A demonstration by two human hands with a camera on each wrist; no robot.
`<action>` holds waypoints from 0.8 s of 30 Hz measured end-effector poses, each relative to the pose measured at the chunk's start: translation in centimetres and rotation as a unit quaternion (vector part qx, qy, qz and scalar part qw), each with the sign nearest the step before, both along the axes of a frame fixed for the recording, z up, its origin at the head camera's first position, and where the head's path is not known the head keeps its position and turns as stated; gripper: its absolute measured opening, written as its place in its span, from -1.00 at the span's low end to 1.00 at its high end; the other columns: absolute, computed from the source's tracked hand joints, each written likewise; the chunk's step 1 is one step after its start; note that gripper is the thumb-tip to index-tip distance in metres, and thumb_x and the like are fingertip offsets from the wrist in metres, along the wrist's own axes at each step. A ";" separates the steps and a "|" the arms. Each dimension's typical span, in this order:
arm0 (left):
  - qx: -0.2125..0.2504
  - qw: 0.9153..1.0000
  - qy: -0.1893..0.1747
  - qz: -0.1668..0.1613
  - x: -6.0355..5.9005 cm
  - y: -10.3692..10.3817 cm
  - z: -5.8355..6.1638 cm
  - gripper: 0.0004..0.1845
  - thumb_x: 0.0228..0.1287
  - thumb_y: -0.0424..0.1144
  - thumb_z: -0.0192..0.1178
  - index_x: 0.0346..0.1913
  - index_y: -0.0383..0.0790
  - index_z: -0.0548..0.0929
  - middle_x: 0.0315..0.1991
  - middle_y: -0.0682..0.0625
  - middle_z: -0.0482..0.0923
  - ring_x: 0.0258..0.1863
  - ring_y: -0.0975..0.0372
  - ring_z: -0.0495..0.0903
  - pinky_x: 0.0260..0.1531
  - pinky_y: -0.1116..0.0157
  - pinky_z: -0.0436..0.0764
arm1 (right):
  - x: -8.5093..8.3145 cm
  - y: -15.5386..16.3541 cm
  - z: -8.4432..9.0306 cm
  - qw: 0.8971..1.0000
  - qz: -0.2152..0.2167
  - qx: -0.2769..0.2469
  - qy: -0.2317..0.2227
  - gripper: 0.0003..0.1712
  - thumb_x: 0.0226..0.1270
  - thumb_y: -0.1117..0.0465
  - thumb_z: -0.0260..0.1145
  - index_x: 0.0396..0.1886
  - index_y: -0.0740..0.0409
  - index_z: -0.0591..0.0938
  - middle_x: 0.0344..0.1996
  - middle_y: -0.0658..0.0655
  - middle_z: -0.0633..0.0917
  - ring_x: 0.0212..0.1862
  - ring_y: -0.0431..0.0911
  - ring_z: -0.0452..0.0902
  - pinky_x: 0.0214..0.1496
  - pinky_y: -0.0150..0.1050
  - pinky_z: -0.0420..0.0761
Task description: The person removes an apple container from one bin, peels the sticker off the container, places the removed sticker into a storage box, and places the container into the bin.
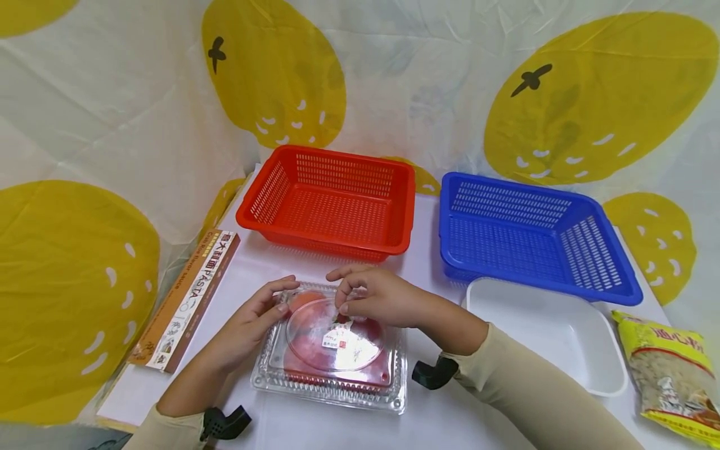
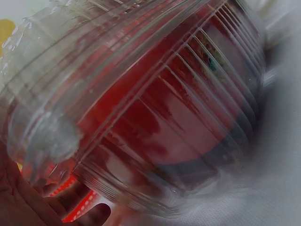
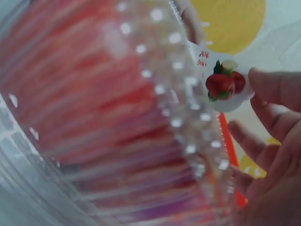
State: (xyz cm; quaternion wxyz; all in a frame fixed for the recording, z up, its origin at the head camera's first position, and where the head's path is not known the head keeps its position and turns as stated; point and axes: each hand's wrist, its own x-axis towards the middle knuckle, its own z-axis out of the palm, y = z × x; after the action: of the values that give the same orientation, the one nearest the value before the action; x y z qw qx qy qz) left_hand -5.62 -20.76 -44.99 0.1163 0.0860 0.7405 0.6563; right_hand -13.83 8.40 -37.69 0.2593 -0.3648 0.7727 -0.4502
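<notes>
I see a clear plastic clamshell box point(image 1: 332, 350) lying flat near the front edge of the tabletop point(image 1: 439, 419), about midway between its left and right edges. Red fruit shows through the ribbed lid, and a small white label point(image 1: 335, 339) sits on top of the lid. My left hand point(image 1: 253, 322) rests against the box's left rear corner, fingers curled onto the lid's edge with the thumb beside them. My right hand point(image 1: 377, 297) lies over the rear of the lid, its fingertips bent down as if pinching something small at the lid's top; I cannot tell exactly what they pinch, though the grip is on the box.

From the left wrist camera I get only the ribbed wall of the box point(image 2: 155, 117) filling the view, red behind it, with part of my palm point(image 2: 23, 202) at the lower left corner. The right wrist camera is blurred: the beaded rim of the box point(image 3: 178, 117), a sticker with a strawberry picture point(image 3: 223, 84), and my fingers point(image 3: 277, 94) just beside it.

Behind the box stand a red basket point(image 1: 332, 200) and a blue basket point(image 1: 534, 234), side by side toward the rear edge. A white tray point(image 1: 545, 331) sits just in front of the blue basket. A pasta carton point(image 1: 185, 300) lies along the left edge, and a yellow bag point(image 1: 669, 375) at the right front corner.
</notes>
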 end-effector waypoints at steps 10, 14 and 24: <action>0.011 1.000 0.004 -0.007 -0.1 -0.1 0.0 -0.50 0.69 -0.24 0.07 0.57 -0.07 0.37 0.67 -0.25 0.05 0.49 -0.20 0.22 0.23 0.36 0.57 | 0.1 3.0 3.1 0.986 0.090 -0.119 -0.071 -0.92 0.54 0.35 0.27 -0.21 0.11 0.63 0.46 0.20 0.53 0.54 0.11 0.33 0.44 0.12 0.49; 0.004 1.000 0.002 -0.007 -0.2 -0.1 0.0 -0.50 0.69 -0.24 0.07 0.57 -0.06 0.38 0.65 -0.19 0.11 0.43 -0.17 0.27 0.20 0.34 0.59 | -0.6 6.2 4.3 0.985 0.102 -0.115 -0.076 -0.89 0.54 0.39 0.26 -0.22 0.12 0.61 0.39 0.22 0.58 0.49 0.15 0.38 0.40 0.14 0.54; -0.004 1.000 0.000 -0.014 -0.2 -0.2 0.4 -0.51 0.70 -0.23 0.07 0.57 -0.06 0.38 0.68 -0.27 0.02 0.54 -0.19 0.13 0.27 0.42 0.47 | -2.0 20.3 4.6 0.992 0.040 -0.004 -0.119 -0.88 0.63 0.42 0.11 -0.16 0.22 0.57 0.28 0.34 0.65 0.35 -0.02 0.54 0.32 -0.28 0.57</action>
State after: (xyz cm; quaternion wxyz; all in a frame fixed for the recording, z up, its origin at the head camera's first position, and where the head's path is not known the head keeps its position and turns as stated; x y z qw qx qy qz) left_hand -5.85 -20.98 -44.63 0.1258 0.0958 0.7420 0.6514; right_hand -15.81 28.69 -33.12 0.3653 -0.3402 0.7198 -0.4824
